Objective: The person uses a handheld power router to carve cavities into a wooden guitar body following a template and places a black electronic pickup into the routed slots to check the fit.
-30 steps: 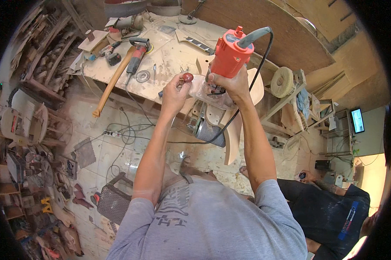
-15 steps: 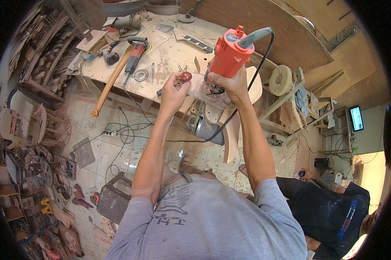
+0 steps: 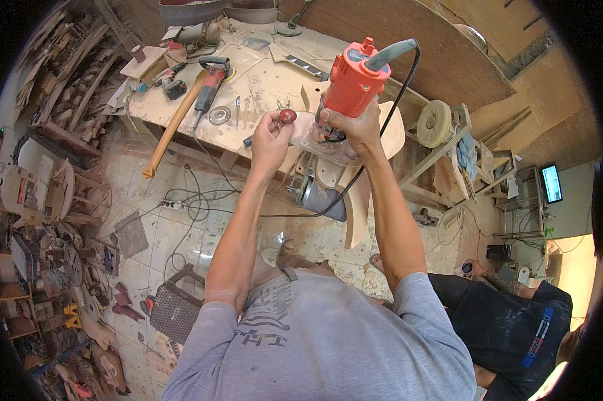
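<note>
In both hands I have an orange-red trim router with a clear plastic base. My right hand is closed around the router's lower body. My left hand grips the round red knob at the base's left end. Under the base lies a pale curved wooden workpiece, partly hidden by tool and hands, at the front edge of the cluttered workbench. A black cord runs from the router past my right arm and across below it. A grey cylindrical roller shows beneath the workpiece.
A grinder, a drill and a long wooden piece lie on the bench. A buffing wheel stands right. Cables and a dark chair are below. A co-worker in a dark shirt is at lower right.
The router and my right hand have shifted very slightly up and left. My left hand stays on the knob. The co-worker's hand moved a little.
</note>
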Demonstrator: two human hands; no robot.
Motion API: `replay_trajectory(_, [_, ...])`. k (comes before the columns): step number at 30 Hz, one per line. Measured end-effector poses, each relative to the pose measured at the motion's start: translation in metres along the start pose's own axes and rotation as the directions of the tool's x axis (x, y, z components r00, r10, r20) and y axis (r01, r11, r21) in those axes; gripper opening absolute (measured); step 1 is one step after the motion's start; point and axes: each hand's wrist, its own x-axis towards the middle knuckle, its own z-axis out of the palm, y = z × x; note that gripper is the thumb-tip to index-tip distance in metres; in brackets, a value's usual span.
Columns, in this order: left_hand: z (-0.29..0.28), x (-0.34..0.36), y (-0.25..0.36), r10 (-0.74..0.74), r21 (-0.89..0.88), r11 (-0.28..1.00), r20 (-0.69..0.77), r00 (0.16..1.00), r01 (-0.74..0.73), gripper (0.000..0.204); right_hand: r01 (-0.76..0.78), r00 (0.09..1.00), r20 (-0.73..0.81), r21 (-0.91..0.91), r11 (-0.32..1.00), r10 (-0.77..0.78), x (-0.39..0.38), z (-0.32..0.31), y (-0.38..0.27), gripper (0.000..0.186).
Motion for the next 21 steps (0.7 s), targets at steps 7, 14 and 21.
replay_trajectory(7, [0.001, -0.002, 0.002, -0.004, 0.001, 1.0, -0.019, 1.0, 0.004, 0.025, 0.034, 0.999, 0.018, 0.021, 0.999, -0.034, 0.0, 0.002, -0.003, 0.065])
replay_trajectory(14, [0.002, 0.0, 0.001, -0.009, -0.006, 1.0, -0.02, 1.0, 0.009, 0.026, 0.094, 0.996, 0.004, 0.006, 0.996, -0.094, 0.002, -0.001, 0.009, 0.055])
replay_trajectory(21, [0.003, 0.0, -0.001, -0.013, -0.05, 0.999, -0.04, 0.999, 0.011, 0.024, 0.088, 0.996, 0.021, -0.016, 0.996, -0.087, 0.003, -0.003, 0.016, 0.052])
